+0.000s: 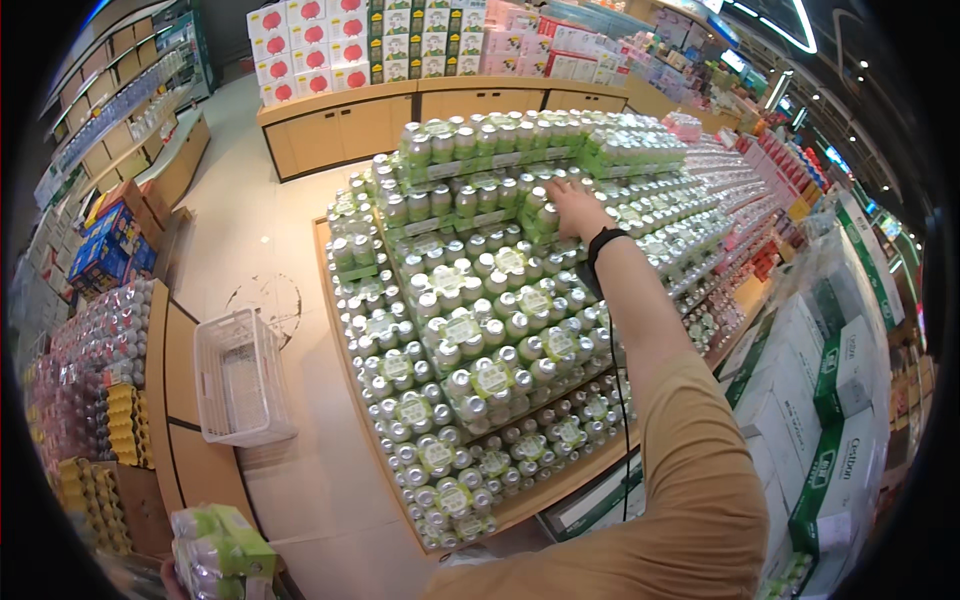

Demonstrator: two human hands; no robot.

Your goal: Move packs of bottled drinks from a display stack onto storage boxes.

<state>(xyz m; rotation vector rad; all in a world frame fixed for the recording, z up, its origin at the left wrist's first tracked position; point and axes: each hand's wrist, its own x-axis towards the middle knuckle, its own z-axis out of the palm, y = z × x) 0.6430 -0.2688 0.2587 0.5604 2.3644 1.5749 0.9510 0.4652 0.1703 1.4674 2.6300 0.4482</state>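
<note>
My right hand reaches over a large stepped stack of green-and-white canned drink packs. Its fingers are spread and rest on or beside a pack on an upper tier; whether they grip it is unclear. A black band circles the right wrist, and a thin black cord hangs below it. Low at the left, my left hand shows only in part at the side of a green-wrapped multipack of cans, which it holds up. More shrink-wrapped packs form a raised back row.
A white plastic crate stands on the floor left of the display. Egg trays and wrapped goods lie at far left. White-and-green cartons are stacked on the right. Behind the cans runs a wooden cabinet bearing boxes.
</note>
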